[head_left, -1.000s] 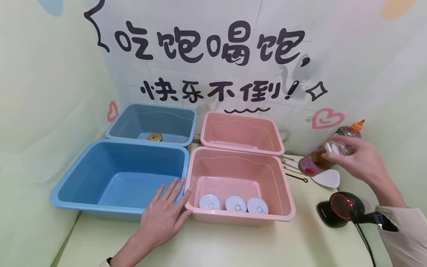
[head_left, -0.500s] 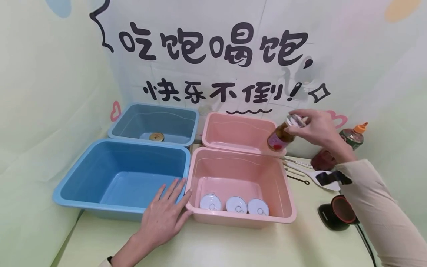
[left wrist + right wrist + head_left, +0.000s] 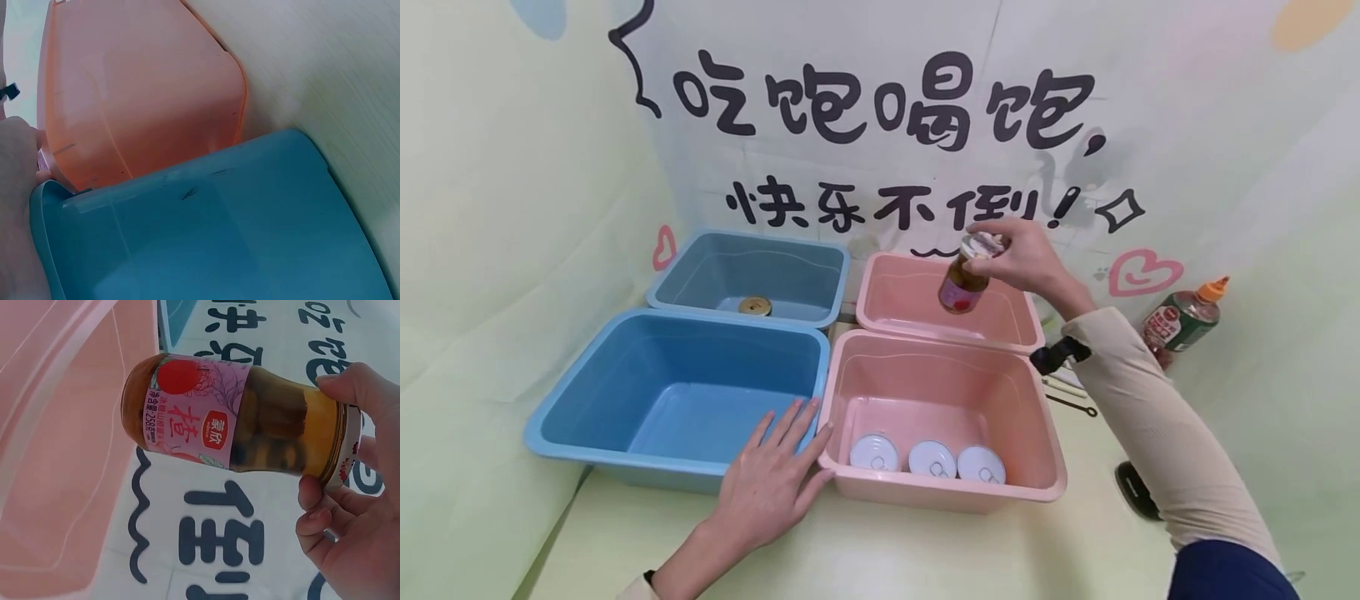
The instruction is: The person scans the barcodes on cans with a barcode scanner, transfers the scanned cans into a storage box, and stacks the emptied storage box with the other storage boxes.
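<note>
High over the back pink bin [image 3: 895, 287], my right hand [image 3: 1026, 260] grips a glass jar [image 3: 962, 287] by its lid. The right wrist view shows the jar [image 3: 194, 412] close up, with a pink label and amber contents, and the fingers and thumb around its white lid [image 3: 345, 450]. My left hand [image 3: 767, 487] lies with straight fingers on the touching rims of the front blue bin [image 3: 617, 457] and the front pink bin [image 3: 940, 493]. Three silver-white cans [image 3: 874, 453] stand in that front pink bin. In the left wrist view the hand [image 3: 19, 206] shows only at the left edge.
The back blue bin [image 3: 745, 237] has a gold can [image 3: 755, 306] in it. Right of the pink bins stand a sauce bottle [image 3: 1180, 321] with an orange cap and a black device [image 3: 1137, 490], partly behind the sleeve. A thin black-handled tool [image 3: 1071, 405] lies near the bin.
My right hand has carried the jar leftward from the right side of the table to above the back pink bin. The jar is now nearly upright. My left hand has stayed put.
</note>
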The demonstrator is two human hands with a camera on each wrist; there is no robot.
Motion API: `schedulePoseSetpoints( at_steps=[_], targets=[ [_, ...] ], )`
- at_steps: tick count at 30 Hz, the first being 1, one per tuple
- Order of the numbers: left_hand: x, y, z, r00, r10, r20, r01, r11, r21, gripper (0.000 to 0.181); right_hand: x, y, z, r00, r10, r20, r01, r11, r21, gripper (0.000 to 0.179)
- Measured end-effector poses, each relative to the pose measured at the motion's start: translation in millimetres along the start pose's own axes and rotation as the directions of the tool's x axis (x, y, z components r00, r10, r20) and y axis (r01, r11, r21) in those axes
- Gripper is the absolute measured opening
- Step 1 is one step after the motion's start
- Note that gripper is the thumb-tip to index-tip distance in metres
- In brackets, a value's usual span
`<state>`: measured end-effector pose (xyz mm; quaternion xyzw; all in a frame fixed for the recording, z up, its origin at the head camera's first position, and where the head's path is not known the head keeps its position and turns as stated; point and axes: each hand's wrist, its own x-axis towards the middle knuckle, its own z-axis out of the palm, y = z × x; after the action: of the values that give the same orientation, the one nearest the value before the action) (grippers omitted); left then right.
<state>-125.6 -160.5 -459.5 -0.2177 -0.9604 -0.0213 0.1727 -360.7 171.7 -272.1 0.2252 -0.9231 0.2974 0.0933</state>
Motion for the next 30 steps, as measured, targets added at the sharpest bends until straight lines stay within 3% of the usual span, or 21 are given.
schedulePoseSetpoints(
  at_steps=[12, 23, 30],
  targets=[
    [0.4, 0.7, -3.0, 0.999, -0.018, 0.034, 0.018, 1.000, 0.000, 0.056, 40.0, -21, 45, 0.993, -0.090, 0.070, 0.083, 0.992, 0.093, 0.053],
    [-0.7, 0.8, -2.3, 0.999, -0.017, 0.030, 0.017, 1.000, 0.013, 0.057, 69.3, -49, 82, 0.986, -0.136, 0.093, 0.133, 0.990, 0.041, 0.052],
    [-0.6, 2.0, -3.0, 0.999, -0.027, 0.046, 0.027, 0.999, 0.019, 0.057, 82.2, -70, 110, 0.976, -0.165, 0.140, 0.158, 0.986, 0.059, 0.051]
  ],
)
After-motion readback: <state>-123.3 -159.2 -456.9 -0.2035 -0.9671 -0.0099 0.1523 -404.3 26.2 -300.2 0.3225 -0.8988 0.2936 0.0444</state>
